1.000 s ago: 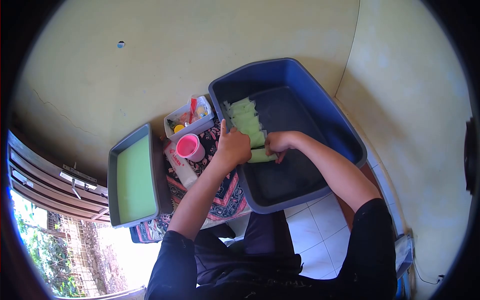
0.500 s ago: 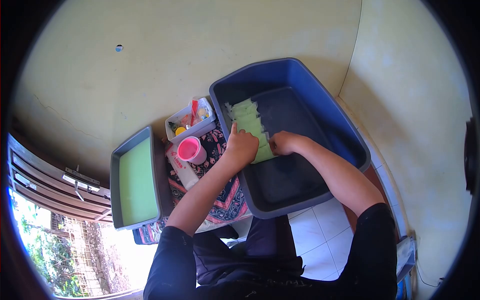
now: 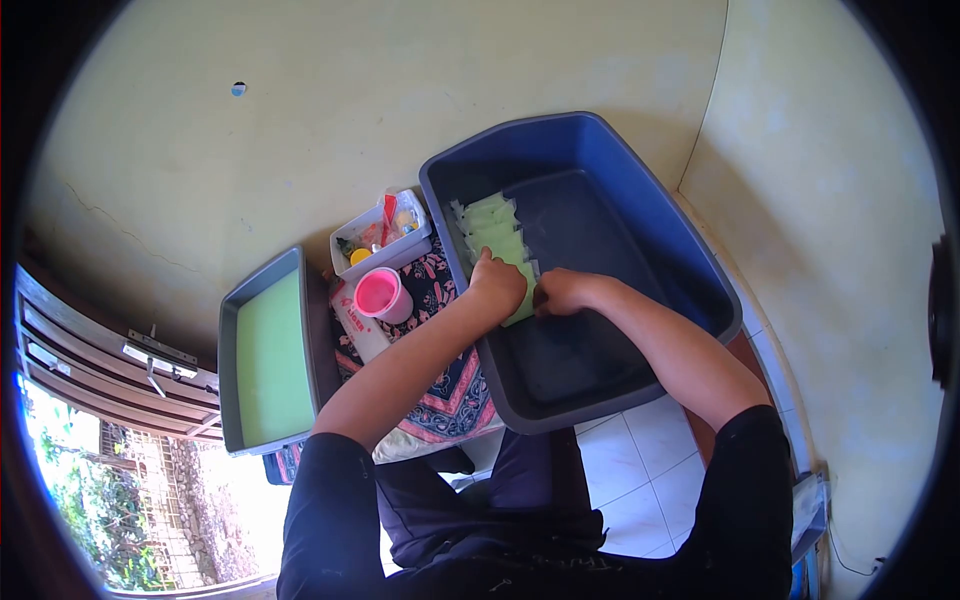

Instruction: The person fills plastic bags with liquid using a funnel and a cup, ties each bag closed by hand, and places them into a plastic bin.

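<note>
Inside the large dark tub [image 3: 640,215], several flat plastic packets of pale green liquid [image 3: 488,212] lie overlapping in a row along the left wall. My left hand [image 3: 498,288] is curled over the left side of the nearest green packet [image 3: 518,313], its thumb pointing away from me. On that packet's right edge, my right hand [image 3: 566,292] has its fingers pinched together. The fingertips of both hands are partly hidden, and the two hands are close together.
Left of the tub, a pink cup [image 3: 384,296] and a white plastic bag [image 3: 362,333] rest on a patterned cloth [image 3: 452,398]. Behind them is a white box [image 3: 410,245] of small items. A grey tray [image 3: 312,340] at far left holds green liquid.
My left hand has shifted a little right and nearer to me, closer to my right hand. The right hand has moved slightly left along the packet edge.
</note>
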Demonstrator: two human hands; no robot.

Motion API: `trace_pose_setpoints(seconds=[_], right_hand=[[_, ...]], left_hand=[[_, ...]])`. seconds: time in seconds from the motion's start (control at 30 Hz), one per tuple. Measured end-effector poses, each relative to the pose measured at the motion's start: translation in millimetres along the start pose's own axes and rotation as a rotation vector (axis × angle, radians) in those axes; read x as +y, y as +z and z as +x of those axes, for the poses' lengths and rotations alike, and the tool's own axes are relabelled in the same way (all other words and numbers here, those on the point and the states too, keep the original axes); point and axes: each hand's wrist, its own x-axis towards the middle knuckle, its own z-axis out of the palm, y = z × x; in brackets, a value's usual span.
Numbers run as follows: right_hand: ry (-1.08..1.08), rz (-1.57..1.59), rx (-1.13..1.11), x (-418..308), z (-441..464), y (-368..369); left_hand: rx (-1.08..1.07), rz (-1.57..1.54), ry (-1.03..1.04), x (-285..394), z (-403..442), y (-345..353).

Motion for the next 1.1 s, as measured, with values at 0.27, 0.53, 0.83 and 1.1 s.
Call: trace_pose_setpoints(seconds=[0.27,0.53,0.83,1.1], right_hand=[[0.028,-0.043,0.012,-0.2,2.6,1.8],[0.032,-0.093,0.144,-14.0,-32.5,-36.0],[-0.219,-0.092,0.387,-77.4,-78.1,-35.2],[-0.509,0.145,0.478,-158.2,-92.8,11.0]], left_hand=[[0.066,0.100,-0.130,-0.7,-16.7,-19.8],[0.741,-0.592,-0.164,-20.9,-73.1,-4.2],[0.954,-1.318,-0.393,-15.7,-184.1,87.5],[0.805,-1.435,-0.548,-15.7,-232.7,120.7]])
